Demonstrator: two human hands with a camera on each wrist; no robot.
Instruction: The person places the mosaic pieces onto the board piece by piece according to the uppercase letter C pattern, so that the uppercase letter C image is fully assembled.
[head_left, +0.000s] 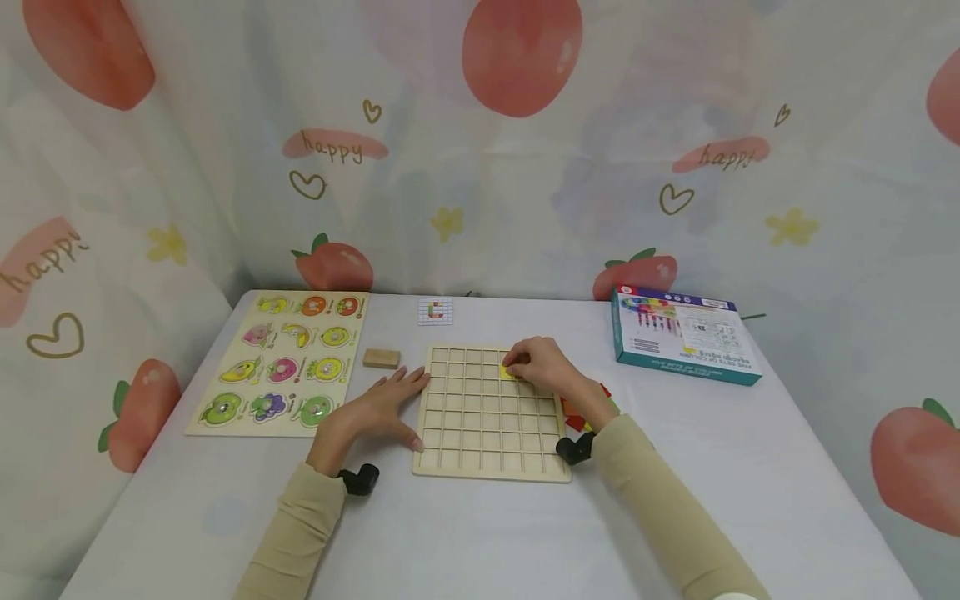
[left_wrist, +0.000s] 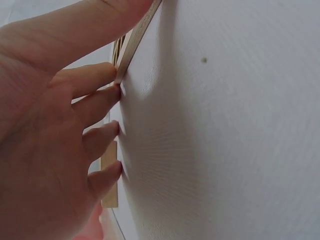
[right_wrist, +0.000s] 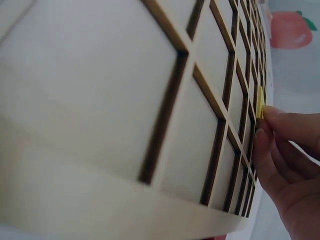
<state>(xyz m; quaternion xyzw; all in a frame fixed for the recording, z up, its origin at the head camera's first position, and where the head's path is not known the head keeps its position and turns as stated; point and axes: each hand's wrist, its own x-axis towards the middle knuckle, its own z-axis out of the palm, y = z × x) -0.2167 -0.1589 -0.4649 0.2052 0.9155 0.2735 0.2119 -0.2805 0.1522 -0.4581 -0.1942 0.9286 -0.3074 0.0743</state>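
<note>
A square wooden grid board (head_left: 471, 402) lies in front of me on the white-covered table. Thumb and fingers of my right hand (head_left: 546, 365) pinch a small yellow tile (head_left: 506, 373) over the far right part of the grid. In the right wrist view the yellow tile (right_wrist: 260, 101) stands on edge at the fingertips. My left hand (head_left: 377, 408) is spread beside the board's left edge, its thumb and forefinger touching that edge. Several red, orange and green pieces (head_left: 573, 414) lie right of the board, partly hidden by my right forearm.
A small wooden block (head_left: 382, 358) sits beyond my left hand. Farther left lies a fruit puzzle board (head_left: 217, 354) with knobbed pieces. A card with a coloured grid pattern (head_left: 435, 312) is at the back. A flat teal-edged box (head_left: 686, 337) lies at the back right.
</note>
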